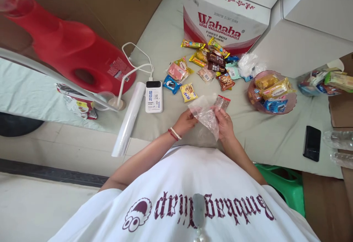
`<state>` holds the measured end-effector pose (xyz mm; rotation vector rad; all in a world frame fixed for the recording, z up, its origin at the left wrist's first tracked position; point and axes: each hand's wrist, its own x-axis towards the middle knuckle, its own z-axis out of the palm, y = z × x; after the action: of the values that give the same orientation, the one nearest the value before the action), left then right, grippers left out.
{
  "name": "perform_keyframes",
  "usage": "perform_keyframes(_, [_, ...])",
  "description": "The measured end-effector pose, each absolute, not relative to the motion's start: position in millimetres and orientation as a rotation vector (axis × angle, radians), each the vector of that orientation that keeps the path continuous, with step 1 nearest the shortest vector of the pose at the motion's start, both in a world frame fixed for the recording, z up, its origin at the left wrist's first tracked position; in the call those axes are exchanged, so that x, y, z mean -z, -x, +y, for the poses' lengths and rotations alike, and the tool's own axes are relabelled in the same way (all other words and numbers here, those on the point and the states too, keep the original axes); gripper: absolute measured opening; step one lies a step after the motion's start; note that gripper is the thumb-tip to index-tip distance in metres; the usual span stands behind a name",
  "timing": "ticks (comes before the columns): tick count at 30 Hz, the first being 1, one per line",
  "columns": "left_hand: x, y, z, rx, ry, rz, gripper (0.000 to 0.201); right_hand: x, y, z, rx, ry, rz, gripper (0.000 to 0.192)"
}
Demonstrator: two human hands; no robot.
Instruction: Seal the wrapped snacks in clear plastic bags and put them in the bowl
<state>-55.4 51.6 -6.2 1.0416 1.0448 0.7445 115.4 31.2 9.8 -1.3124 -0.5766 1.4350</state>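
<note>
Starting at the near side of the worktop: holding a clear bag just above it, stretched between left hand and right hand. Pinching one side with the left grip and the opposite side with the right, with hardly any gap between thumb and fingers in either. Judging by the spread film, seems to be at the step of opening up or smoothing the bag; cannot make out anything inside. Probably calls next for finding the mouth and parting its two layers, with one grip firm on the film. Just past the right fingertips, showing a red-ended bar; cannot tell whether held or merely lying behind. Further out, lying well apart to the right, a phone; to the left, a roll and, beside it, a power bank. Beyond, a filled bowl at right, a yellow packet ahead, then piled snacks before a carton.
</note>
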Motion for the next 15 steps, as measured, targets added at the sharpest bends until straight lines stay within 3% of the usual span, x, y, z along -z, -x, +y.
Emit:
perform_keyframes(5, [10.3,30.9,63.1,-1.072,-0.945,1.057,0.034,-1.6,-106.6,27.9,-1.304,1.379,-0.699,0.040])
perform_keyframes(15, [3.2,33.1,55.1,-1.025,-0.857,0.986,0.038,-5.2,-118.0,26.7,-1.281,1.357,-0.753,0.032])
